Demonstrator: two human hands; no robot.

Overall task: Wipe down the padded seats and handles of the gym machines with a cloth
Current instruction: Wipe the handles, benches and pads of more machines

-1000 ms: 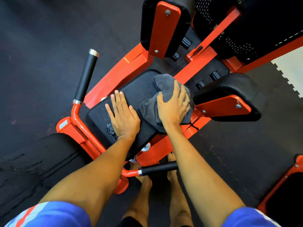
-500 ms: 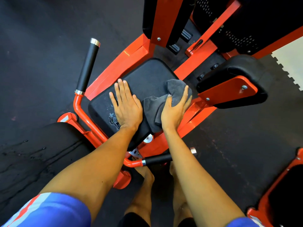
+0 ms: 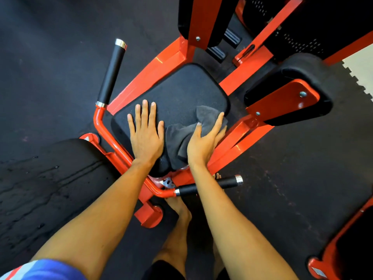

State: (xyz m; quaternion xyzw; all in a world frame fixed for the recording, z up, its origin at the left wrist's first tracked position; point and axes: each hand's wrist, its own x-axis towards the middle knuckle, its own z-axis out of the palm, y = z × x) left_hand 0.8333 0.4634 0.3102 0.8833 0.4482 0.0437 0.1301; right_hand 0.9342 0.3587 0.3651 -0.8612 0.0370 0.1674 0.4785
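While the right hand (image 3: 201, 144) lies open on the cloth (image 3: 177, 136), fingers straight and thumb spread, I read it as pressing down, not gripping. The grey cloth is bunched under that palm. It spills out past the thumb toward the middle of the seat (image 3: 181, 87) and shows again just beyond the fingertips. It sits on the seat's near right corner, with a fold hanging over the near edge.

The left hand (image 3: 146, 138) is flat on the bare black padding beside it, fingers straight and slightly fanned, holding nothing. Its thumb lies just beside the cloth's left edge; I cannot tell whether they touch.

The far half of the seat is uncovered. The seat rests on an orange frame (image 3: 157, 71). One black handle (image 3: 111, 73) rises off the frame to the seat's left, pointing away from me. A second handle (image 3: 228, 182) runs crosswise below the seat's near edge, passing under the right forearm. To the right of the seat is a black pad (image 3: 298, 65) on an orange bracket. My view also takes in bare feet (image 3: 177, 207) on the dark floor (image 3: 50, 57), just under the near handle.
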